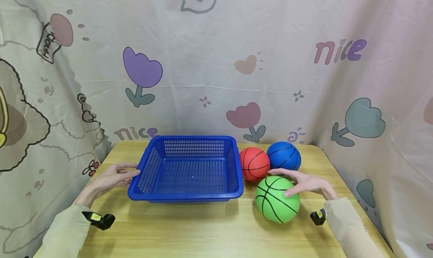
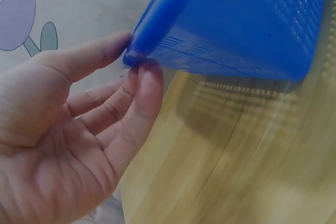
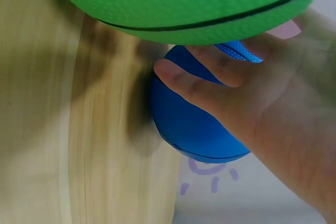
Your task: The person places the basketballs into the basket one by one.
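Left hand [image 1: 113, 178] pinches blue basket [image 1: 193, 196] at 9 o'clock; right hand [image 1: 307, 182], half-spread, cups green basketball [image 1: 275, 206]; slack grip risks rolling.

Flower-printed cloth backdrop [image 1: 203, 66], light wooden table [image 1: 189, 231]

Soft, fairly bright light, seemingly from above, fills the head view, laying a diffuse, speckled shadow beneath the blue basket [image 1: 186, 196] and a pale sheen on the table [image 1: 189, 233] at lower centre. The left wrist view is duller, streaked by blur at lower right; in the right wrist view, the right hand [image 3: 262, 98] looks soft.
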`<state>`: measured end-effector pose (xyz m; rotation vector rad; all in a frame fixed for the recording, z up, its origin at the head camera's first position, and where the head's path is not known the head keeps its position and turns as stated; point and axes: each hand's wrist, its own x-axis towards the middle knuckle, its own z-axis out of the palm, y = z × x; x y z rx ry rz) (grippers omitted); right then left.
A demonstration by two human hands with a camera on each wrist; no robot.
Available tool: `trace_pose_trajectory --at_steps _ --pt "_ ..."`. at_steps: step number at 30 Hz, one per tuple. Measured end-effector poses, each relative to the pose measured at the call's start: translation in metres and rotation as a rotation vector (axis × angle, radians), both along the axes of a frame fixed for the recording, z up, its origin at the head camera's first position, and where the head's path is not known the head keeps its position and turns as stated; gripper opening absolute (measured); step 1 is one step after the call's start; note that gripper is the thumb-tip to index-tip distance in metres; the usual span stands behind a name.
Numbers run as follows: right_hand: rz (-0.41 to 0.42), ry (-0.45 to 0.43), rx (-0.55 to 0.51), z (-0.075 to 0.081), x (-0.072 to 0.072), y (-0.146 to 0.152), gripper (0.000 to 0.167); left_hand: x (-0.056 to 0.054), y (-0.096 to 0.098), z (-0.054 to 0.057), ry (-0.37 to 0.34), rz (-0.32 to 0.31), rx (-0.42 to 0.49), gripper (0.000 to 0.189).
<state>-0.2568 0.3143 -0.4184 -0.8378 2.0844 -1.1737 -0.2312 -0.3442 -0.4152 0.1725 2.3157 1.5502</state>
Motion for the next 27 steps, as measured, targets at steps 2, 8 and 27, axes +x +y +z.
trace_pose_trajectory --at_steps 2,8,27 --pt "-0.018 -0.02 0.02 -0.001 0.0002 -0.0014 0.082 -0.0001 0.0 -0.0003 0.004 -0.01 0.003 0.069" --pt "-0.025 -0.118 0.031 -0.0048 -0.0004 -0.0027 0.08 -0.002 -0.0014 -0.0028 0.011 -0.033 0.003 0.067" --pt "-0.001 -0.094 -0.025 -0.0027 0.0006 0.0017 0.073 -0.0006 0.003 -0.0034 -0.003 -0.031 -0.009 0.065"
